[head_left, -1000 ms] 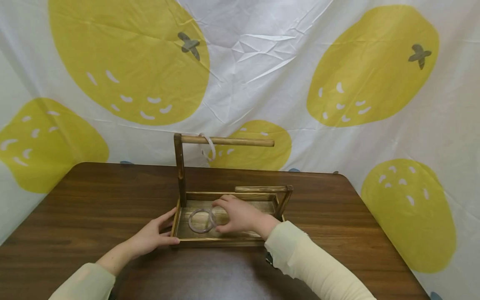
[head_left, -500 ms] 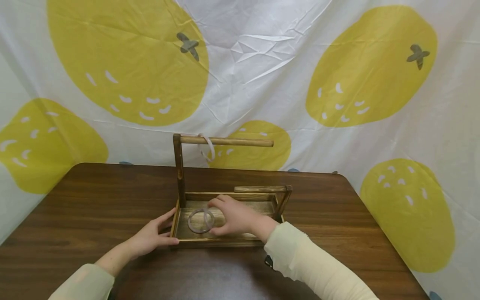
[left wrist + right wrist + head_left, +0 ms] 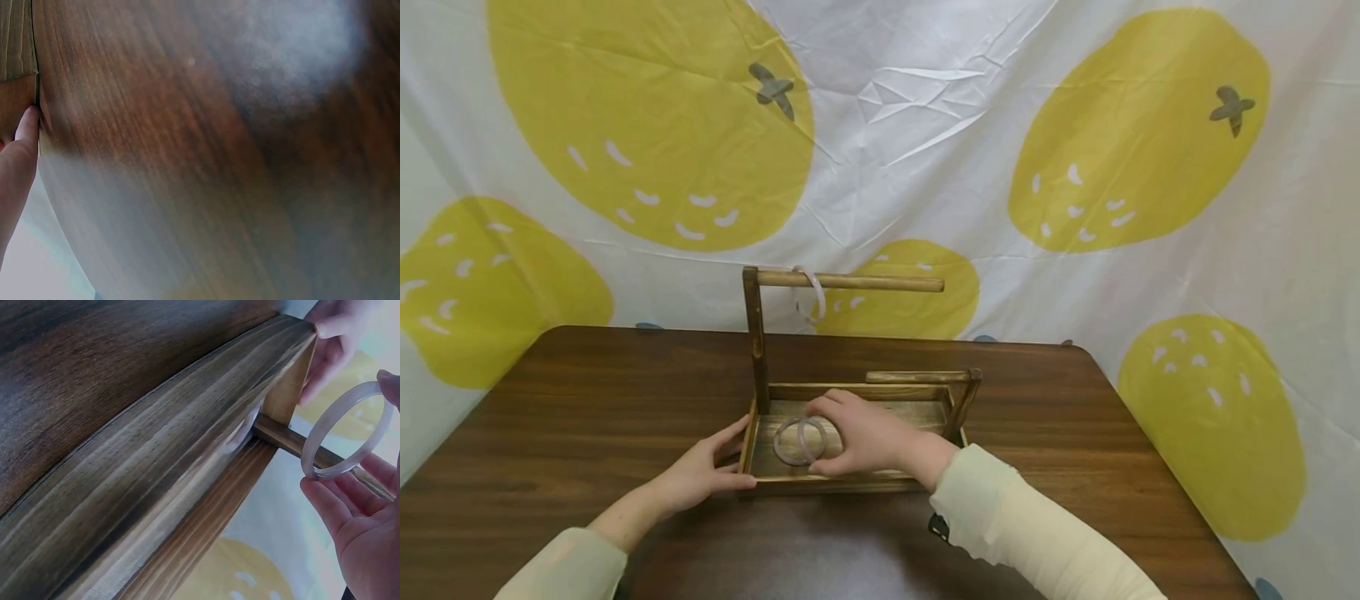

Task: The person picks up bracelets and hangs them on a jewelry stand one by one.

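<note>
My right hand (image 3: 865, 437) pinches a pale translucent bangle (image 3: 325, 428) between thumb and fingertips, holding it on edge over the wooden tray (image 3: 850, 481). A second bangle (image 3: 777, 450) lies in the tray's left part; the two overlap in the head view. In the right wrist view the lying bangle (image 3: 240, 434) is mostly hidden by the tray wall. A third bangle (image 3: 819, 300) hangs on the stand's upper rod (image 3: 880, 283). My left hand (image 3: 700, 473) rests against the tray's left end, thumb at the front corner, fingers spread along the outside.
Above the tray's right end runs a shorter, lower rod (image 3: 917, 377) on its own post (image 3: 962, 406). The tall post (image 3: 755, 342) rises at the left. A brown wooden table (image 3: 587, 400) carries the stand, with a lemon-print cloth (image 3: 910, 167) hanging behind.
My right hand has moved a little to the left with its bangle, which now overlaps the lying one more. The left hand stays at the tray's end.
</note>
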Demonstrator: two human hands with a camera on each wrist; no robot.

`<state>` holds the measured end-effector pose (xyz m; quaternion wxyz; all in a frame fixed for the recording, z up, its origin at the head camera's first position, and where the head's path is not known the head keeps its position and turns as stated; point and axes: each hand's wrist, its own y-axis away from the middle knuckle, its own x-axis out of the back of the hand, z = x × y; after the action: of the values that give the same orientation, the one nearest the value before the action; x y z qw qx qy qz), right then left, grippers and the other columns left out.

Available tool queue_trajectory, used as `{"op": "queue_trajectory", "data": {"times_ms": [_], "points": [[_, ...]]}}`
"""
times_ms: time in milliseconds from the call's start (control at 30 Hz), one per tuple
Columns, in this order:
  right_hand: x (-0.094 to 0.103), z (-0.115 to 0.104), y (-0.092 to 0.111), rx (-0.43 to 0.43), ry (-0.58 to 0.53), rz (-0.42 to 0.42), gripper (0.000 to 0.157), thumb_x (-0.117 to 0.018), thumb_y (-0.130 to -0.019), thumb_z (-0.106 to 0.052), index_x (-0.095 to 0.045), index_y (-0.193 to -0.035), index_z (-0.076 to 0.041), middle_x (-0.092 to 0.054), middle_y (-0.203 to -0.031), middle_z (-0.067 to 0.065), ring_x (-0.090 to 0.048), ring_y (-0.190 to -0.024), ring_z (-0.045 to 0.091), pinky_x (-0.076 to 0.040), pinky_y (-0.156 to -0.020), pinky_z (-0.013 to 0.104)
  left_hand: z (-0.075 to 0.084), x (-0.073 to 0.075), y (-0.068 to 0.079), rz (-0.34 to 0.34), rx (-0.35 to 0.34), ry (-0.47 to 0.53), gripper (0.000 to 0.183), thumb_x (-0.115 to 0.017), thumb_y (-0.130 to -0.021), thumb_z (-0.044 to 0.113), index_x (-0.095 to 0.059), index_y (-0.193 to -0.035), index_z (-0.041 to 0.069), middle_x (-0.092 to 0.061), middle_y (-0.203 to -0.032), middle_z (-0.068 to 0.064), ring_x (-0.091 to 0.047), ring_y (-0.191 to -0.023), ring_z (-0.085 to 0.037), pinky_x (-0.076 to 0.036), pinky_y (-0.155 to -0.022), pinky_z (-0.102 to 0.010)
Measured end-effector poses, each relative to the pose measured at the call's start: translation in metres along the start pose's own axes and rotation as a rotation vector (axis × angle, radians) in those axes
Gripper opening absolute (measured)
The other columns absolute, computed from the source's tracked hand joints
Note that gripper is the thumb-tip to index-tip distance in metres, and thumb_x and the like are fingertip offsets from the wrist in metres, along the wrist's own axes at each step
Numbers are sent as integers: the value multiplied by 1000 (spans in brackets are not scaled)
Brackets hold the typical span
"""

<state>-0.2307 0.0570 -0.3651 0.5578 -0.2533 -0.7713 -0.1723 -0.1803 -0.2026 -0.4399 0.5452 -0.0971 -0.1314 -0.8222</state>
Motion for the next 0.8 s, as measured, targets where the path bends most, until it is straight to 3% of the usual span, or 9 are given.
{"op": "queue_trajectory", "data": {"times_ms": [300,533,800], "points": [[9,-6,3,25,-26,52,60,-73,-78,-38,-50,-127,-12,-53,-123,3,-54,-109,15,-50,-94,27,2,-1,1,1,-5,8,101,-74,-80,22,-5,-149,-3,-12,-150,-34,-27,-135,-47,-45,-104,-37],[18,-8,5,31,-74,93,61,-75,-76,-35,-50,-127,-11,-55,-116,1,-55,-98,16,-51,-85,26,0,0,0,-1,-15,10,103,-75,-79,23,-4,-149,-4,-13,-149,-35,-27,-135,-47,-45,-104,-36],[25,-10,7,38,-110,95,63,-74,-78,-36,-49,-129,-11,-53,-121,4,-55,-103,17,-52,-87,27,1,0,1,-6,-24,4,102,-75,-80,21,-4,-148,-4,-14,-149,-36,-28,-134,-48,-46,-103,-36]]}}
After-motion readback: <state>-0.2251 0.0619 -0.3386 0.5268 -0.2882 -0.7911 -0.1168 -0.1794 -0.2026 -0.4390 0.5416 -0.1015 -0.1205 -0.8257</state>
